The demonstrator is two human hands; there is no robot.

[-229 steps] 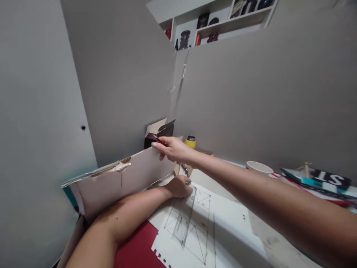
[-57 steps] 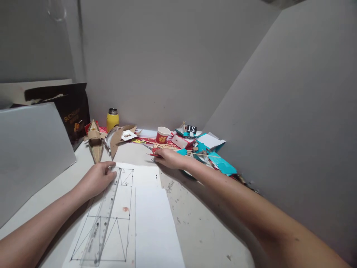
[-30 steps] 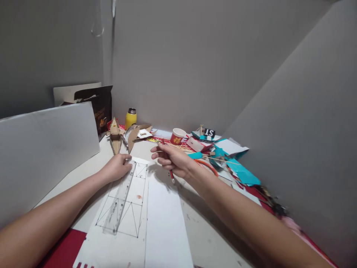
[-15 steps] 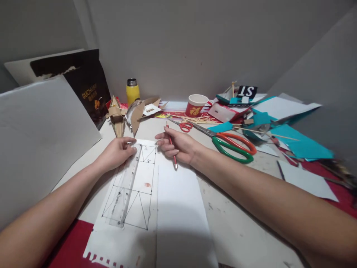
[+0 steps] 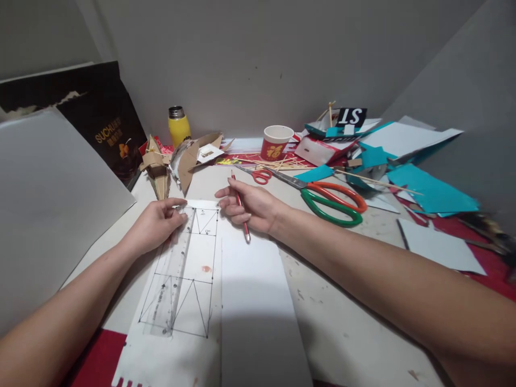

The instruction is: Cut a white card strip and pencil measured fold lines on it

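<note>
The clear ruler [image 5: 171, 279], lying lengthwise toward the body, is pressed at its far end by the left hand [image 5: 155, 226], while a red pencil [image 5: 241, 209] is gripped in the right hand's [image 5: 252, 207] fingers just to its right.

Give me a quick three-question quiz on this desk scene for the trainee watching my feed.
1. True or false: the right hand has its grip on a red pencil.
2. What does the left hand press on? A) clear plastic ruler B) yellow steel-capped bottle C) red paper cup
3. Fill in: the large scissors right of the right hand have orange and ____ handles.

Key: 1 true. 2 A, the ruler lying on the white sheet with pencilled lines. 3 green.
</note>
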